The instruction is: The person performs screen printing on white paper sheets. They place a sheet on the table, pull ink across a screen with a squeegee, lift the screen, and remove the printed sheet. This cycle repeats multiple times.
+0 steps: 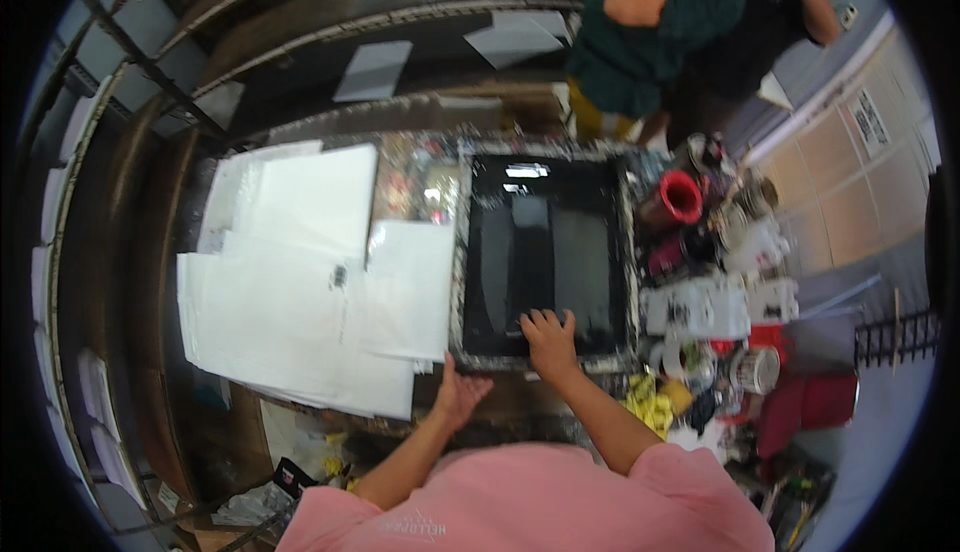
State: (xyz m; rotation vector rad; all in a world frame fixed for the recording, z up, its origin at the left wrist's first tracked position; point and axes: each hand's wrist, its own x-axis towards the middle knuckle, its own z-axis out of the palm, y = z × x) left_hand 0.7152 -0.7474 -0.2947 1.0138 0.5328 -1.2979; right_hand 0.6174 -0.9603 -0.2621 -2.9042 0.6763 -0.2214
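A framed printing screen lies in front of me, its mesh dark with glossy black ink. My right hand is at its near end, right of the middle, fingers bent over something black that blends into the ink. My left hand is just off the frame's near left corner, thumb and fingers apart, with nothing in it. Stacked white sheets spread out to the left of the screen. One white sheet lies against the frame's left side, and a small dark print shows on the pile.
Bottles, jars and white jugs crowd the right side, with a red container behind them. Yellow cloth lies near the front right. Dark racks stand left. Two people, one in a green shirt, stand beyond the table.
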